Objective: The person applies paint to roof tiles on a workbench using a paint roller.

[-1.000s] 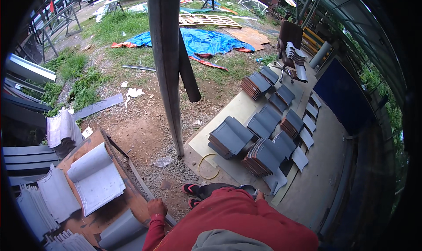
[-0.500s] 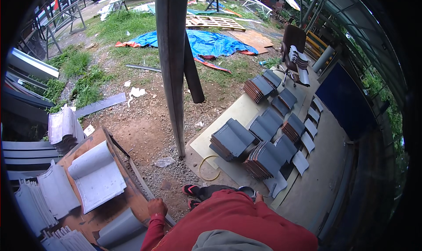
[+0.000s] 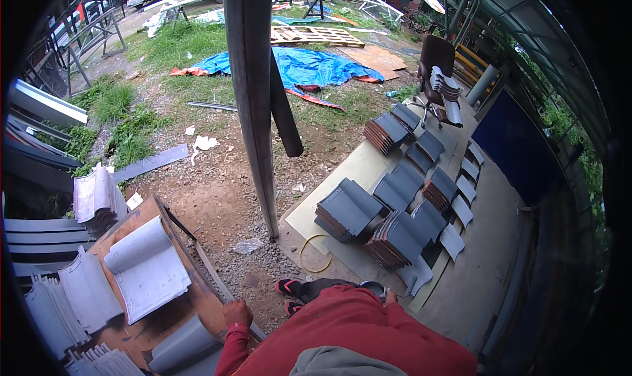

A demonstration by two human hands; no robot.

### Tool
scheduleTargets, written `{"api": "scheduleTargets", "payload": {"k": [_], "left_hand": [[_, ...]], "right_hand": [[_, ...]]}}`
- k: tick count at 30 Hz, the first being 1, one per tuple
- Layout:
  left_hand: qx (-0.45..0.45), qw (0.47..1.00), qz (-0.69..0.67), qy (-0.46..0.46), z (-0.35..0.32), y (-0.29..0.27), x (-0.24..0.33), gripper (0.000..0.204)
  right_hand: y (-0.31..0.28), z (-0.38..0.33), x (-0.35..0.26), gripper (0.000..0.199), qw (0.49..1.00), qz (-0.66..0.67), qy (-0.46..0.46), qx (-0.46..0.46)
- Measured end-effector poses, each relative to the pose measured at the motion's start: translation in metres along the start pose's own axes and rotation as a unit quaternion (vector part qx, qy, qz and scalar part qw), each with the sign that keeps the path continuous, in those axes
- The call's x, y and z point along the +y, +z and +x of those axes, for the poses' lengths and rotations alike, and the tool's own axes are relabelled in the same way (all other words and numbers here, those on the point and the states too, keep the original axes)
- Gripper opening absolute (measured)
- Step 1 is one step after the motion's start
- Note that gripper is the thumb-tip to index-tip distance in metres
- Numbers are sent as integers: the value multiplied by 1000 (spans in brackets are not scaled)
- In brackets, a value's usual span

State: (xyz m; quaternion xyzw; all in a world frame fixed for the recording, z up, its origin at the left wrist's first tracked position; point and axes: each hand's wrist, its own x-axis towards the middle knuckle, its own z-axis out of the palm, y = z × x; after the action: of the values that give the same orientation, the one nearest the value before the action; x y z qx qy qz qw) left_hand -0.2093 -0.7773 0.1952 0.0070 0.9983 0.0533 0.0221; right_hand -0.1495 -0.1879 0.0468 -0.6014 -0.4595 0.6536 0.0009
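My left hand is curled into a loose fist at the edge of a brown wooden table, with nothing visible in it. Close by on that table lie a pale grey curved roof tile and a darker grey tile. My right hand is partly covered by its red sleeve. It closes at the rim of a small, dark, round container in front of my body. What the container holds is too small to make out.
Stacks of grey roof tiles stand on boards at the right, beside a row of single tiles. A metal post rises ahead. Beyond are a blue tarp, a pallet and an office chair bearing tiles.
The view has shifted slightly. Both hands keep almost the same places and the tiles stay where they were.
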Motion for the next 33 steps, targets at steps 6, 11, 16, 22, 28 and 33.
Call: {"api": "scheduleTargets", "payload": {"k": [6, 11, 16, 22, 28, 33], "left_hand": [[-12, 1000, 0, -4, 2, 0, 0, 8], [0, 1000, -4, 7, 2, -3, 3, 7], [-10, 997, 12, -81, 2, -13, 4, 11], [-19, 1000, -11, -17, -2, -12, 4, 12], [-36, 999, -13, -27, -3, -9, 4, 12], [-27, 999, -9, -24, -2, -8, 4, 11]], "right_hand": [[-7, 12, 3, 35, 1000, 12, -5, 19], [-20, 23, 7, 34, 999, -35, -20, 24], [0, 26, -17, 49, 987, -137, -80, -10], [62, 9, -65, 50, 957, -271, -100, -2], [80, -5, -85, 51, 949, -294, -115, -11], [79, -4, -90, 52, 947, -299, -122, -10]]}}
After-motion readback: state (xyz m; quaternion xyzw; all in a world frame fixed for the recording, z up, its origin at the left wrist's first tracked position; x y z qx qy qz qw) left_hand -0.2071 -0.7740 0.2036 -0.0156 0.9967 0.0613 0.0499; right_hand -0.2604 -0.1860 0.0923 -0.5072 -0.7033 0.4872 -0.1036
